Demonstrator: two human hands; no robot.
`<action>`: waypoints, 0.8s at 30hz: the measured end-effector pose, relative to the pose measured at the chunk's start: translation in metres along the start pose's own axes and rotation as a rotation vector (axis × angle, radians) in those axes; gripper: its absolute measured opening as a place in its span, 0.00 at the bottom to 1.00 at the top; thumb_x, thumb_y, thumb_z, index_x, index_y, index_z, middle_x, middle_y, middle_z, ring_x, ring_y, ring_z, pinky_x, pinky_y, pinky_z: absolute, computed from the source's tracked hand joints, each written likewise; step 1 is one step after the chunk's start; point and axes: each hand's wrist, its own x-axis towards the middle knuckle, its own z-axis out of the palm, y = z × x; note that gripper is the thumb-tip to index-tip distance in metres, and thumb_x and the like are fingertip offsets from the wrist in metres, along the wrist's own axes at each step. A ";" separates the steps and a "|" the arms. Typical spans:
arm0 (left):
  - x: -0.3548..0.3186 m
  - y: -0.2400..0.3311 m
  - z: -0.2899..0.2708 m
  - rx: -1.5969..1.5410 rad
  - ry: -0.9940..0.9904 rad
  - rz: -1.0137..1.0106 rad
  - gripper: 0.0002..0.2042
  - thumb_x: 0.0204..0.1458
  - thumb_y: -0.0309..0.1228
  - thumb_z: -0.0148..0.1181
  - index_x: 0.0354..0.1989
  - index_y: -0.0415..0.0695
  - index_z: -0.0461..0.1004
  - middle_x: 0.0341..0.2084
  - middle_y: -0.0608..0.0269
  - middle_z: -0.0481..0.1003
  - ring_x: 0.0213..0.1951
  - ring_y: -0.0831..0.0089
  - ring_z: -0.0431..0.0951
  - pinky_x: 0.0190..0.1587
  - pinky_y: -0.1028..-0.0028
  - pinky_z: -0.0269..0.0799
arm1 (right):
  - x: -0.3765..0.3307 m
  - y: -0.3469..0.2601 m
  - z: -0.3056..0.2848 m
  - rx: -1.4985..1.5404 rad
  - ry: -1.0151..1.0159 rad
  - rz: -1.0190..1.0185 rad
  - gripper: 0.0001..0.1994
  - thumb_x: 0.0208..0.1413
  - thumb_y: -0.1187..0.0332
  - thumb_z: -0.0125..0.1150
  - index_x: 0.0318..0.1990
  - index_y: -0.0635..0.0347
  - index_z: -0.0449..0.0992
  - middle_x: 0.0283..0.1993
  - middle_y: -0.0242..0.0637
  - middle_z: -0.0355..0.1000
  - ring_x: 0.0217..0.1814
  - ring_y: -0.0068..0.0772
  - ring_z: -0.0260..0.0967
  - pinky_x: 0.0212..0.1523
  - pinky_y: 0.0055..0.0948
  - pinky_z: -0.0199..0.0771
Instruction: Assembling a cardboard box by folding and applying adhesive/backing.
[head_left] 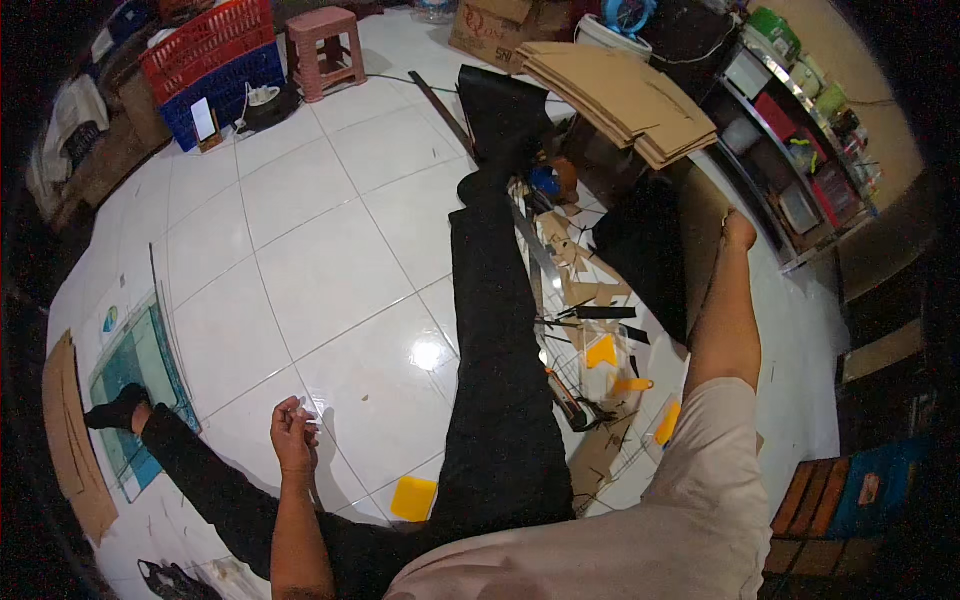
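Observation:
My left hand (pixel 293 436) is raised over the white tiles beside my left thigh. Its fingers are curled, and a small whitish bit shows at the fingertips, too small to name. Stretched far forward, my right hand (pixel 739 232) is closed at the edge of a brown panel (pixel 702 215) beside the shelf; what its fingers hold is hidden. A black sheet (pixel 645 260) stands next to that panel. Between my right leg and right arm lie an orange-and-black cutter (pixel 568 398), a metal ruler (pixel 535 250), yellow pieces (pixel 601 351) and dark strips (pixel 605 313).
Stacked cardboard sheets (pixel 620 100) lie ahead on the right, near a shelf (pixel 790 150) full of containers. A glass pane (pixel 145 390) is under my left foot. Far left stand crates (pixel 220 80), a propped phone (pixel 204 120) and a pink stool (pixel 325 50). A yellow square (pixel 413 498) lies nearby.

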 end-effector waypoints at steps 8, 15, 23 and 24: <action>-0.005 0.025 -0.004 0.010 0.025 -0.053 0.19 0.58 0.41 0.61 0.53 0.46 0.68 0.29 0.66 0.74 0.21 0.81 0.73 0.18 0.84 0.61 | -0.026 -0.126 -0.219 1.263 -0.119 0.235 0.16 0.61 0.58 0.61 0.40 0.65 0.77 0.39 0.42 0.77 0.36 0.43 0.75 0.35 0.43 0.75; 0.000 0.034 0.006 -0.064 -0.128 -0.103 0.24 0.58 0.46 0.59 0.57 0.46 0.66 0.34 0.66 0.72 0.30 0.78 0.73 0.27 0.77 0.68 | -0.063 -0.245 -0.376 1.484 -0.445 -0.007 0.15 0.62 0.61 0.60 0.43 0.68 0.74 0.38 0.45 0.76 0.35 0.44 0.74 0.34 0.46 0.77; -0.006 0.051 0.018 -0.102 -0.404 -0.159 0.25 0.58 0.44 0.59 0.61 0.47 0.65 0.40 0.68 0.72 0.34 0.79 0.72 0.34 0.76 0.70 | -0.157 -0.363 -0.497 1.222 -0.748 -0.521 0.13 0.61 0.57 0.59 0.35 0.59 0.74 0.28 0.36 0.71 0.29 0.32 0.67 0.31 0.41 0.68; -0.007 0.054 0.020 -0.079 -0.431 -0.160 0.26 0.58 0.45 0.59 0.61 0.47 0.65 0.40 0.67 0.72 0.35 0.78 0.72 0.34 0.75 0.70 | -0.176 -0.382 -0.508 1.198 -0.757 -0.565 0.14 0.61 0.57 0.59 0.33 0.58 0.74 0.27 0.38 0.70 0.29 0.33 0.66 0.30 0.44 0.67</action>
